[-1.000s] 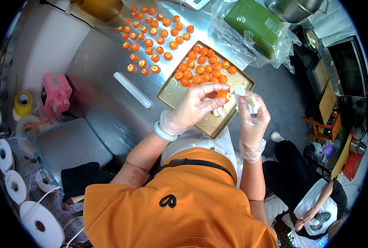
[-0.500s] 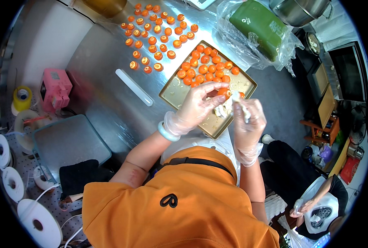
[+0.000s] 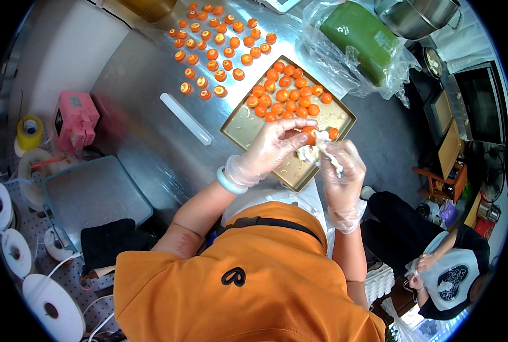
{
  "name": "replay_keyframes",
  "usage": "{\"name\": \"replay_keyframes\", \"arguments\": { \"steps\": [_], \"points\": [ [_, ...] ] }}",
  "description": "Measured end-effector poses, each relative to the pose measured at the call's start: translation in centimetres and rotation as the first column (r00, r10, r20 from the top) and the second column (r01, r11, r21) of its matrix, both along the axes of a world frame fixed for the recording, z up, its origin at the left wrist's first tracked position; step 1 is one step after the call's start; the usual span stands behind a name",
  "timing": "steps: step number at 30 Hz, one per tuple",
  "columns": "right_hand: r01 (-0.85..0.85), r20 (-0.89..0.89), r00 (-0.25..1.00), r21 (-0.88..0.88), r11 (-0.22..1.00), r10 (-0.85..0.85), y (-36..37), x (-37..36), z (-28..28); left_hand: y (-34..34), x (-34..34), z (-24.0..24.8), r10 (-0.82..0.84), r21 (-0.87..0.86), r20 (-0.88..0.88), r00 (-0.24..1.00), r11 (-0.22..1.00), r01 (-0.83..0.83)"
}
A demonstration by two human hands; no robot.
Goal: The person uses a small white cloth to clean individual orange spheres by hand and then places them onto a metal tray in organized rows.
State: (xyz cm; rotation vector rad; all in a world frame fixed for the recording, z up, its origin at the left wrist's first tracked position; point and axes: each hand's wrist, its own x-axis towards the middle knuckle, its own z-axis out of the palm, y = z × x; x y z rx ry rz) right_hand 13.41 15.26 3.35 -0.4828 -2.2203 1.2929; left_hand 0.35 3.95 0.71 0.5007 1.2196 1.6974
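My left hand [image 3: 274, 146], in a clear plastic glove, pinches a small shiny orange ball [image 3: 309, 134] over the near right part of a gold baking tray [image 3: 243, 132]. A crumpled white tissue-like piece [image 3: 329, 155] is gripped in my right hand [image 3: 345, 174], also gloved, its tip close against the ball. Rows of similar orange balls [image 3: 281, 95] fill the tray's far half, and a single one [image 3: 333, 133] lies near my right fingers. Beneath my hands are white crumpled scraps [image 3: 307, 153] and pale shreds.
More orange pieces with pale tops [image 3: 212, 54] stand on the metal table [image 3: 151, 108]. A white plastic strip [image 3: 186, 119] lies left of the tray. Beyond it rests a green package in clear plastic [image 3: 359, 40]. At the lower right sits another person [image 3: 436, 273].
My right hand has shifted slightly down with the white piece, uncovering the lone ball beside it. My left hand keeps its pinch, tilting the ball a little. The other person's hands moved.
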Motion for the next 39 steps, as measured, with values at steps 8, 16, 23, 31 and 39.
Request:
{"name": "replay_keyframes", "arguments": {
  "steps": [8,16,23,31,39],
  "points": [
    [0.09,0.089,0.992,-0.015,0.996,-0.088,-0.5,-1.1,-0.4,0.2,-0.1,0.2,-0.002,0.023,0.01,1.0,1.0,0.002],
    [0.071,0.057,0.996,-0.045,0.996,-0.068,-0.2,-0.3,-0.2,0.3,-0.4,-0.6,0.006,0.006,0.027,1.0,1.0,-0.006],
    [0.053,0.164,0.983,0.175,0.983,-0.082,-0.3,-1.5,-0.2,0.4,-0.2,-1.0,-0.035,0.02,0.027,0.999,0.999,0.034],
    [0.102,0.134,0.986,0.021,0.995,-0.104,-0.2,0.4,-0.2,-0.6,-0.8,-2.7,-0.092,0.083,0.465,0.881,0.995,0.061],
    [-0.043,0.314,0.948,0.256,0.966,-0.041,-0.9,-1.9,0.2,0.0,-0.3,-2.3,-0.043,0.005,0.196,0.98,0.999,0.043]
  ]
}}
